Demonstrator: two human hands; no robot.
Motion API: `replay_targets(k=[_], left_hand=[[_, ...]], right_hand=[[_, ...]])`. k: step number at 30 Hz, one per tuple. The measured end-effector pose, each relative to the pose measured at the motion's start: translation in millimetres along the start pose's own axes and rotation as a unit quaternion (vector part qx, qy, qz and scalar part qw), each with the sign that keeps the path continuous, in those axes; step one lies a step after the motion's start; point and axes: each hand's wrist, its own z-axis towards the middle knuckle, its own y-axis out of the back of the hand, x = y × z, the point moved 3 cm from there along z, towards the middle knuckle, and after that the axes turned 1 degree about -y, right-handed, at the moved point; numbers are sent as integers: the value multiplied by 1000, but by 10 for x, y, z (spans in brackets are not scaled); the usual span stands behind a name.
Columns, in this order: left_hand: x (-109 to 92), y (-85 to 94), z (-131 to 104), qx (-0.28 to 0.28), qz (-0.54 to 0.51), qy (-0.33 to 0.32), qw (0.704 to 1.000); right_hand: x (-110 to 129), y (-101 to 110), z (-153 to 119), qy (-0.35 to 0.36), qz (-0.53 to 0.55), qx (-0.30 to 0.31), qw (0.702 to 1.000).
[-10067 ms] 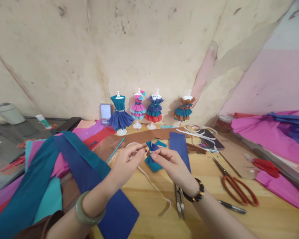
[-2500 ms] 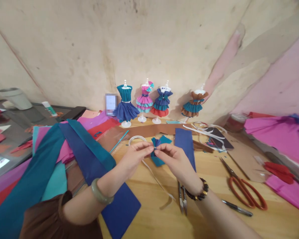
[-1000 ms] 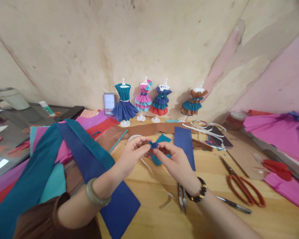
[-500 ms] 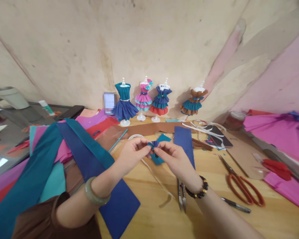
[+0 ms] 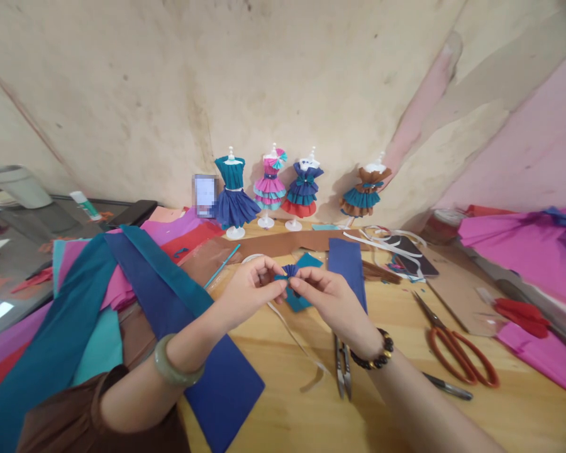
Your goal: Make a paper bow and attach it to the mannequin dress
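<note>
Between my fingertips is a small pleated blue and teal paper piece [image 5: 290, 271], its folds fanned out at the top. My left hand [image 5: 257, 286] pinches its left side with thumb and fingers. On its right side my right hand [image 5: 323, 292] does the same, thumb against forefinger. Flat teal paper [image 5: 300, 302] lies on the wooden table just below and behind the fingers. A blue paper strip [image 5: 346, 267] lies to the right of my right hand. Thin snips [image 5: 343, 371] rest under my right wrist.
Four small dress forms [image 5: 236, 204] in crepe paper stand along the wall. Coloured paper sheets [image 5: 87, 302] pile up at the left. Orange-handled scissors [image 5: 457, 352], a pen [image 5: 448, 385] and cardboard [image 5: 466, 302] lie at the right, with white strips [image 5: 387, 242] farther back.
The pleated piece has turned slightly between my fingertips, and its blue fan now shows more upright. Both hands keep nearly the same place. The whole view has shifted a little.
</note>
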Motion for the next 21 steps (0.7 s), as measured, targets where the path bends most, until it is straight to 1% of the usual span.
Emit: replay_targets(k=[3, 7, 11, 13, 16, 21], left_hand=[[-20, 23, 1, 7, 31, -4, 999], [-39, 47, 0, -1, 56, -8, 998], [-40, 47, -5, -9, 71, -28, 997], [-41, 43, -13, -14, 88, -43, 995], [-58, 38, -31, -30, 142, -67, 987], [-126, 19, -59, -36, 219, -115, 968]], right_hand=[[-13, 7, 6, -2, 20, 11, 1000], [-66, 17, 21, -10, 33, 27, 999], [-81, 21, 25, -6, 38, 15, 999], [-66, 17, 19, 0, 22, 7, 1000], [-38, 17, 8, 4, -11, -12, 1000], [-7, 21, -2, 6, -8, -20, 1000]])
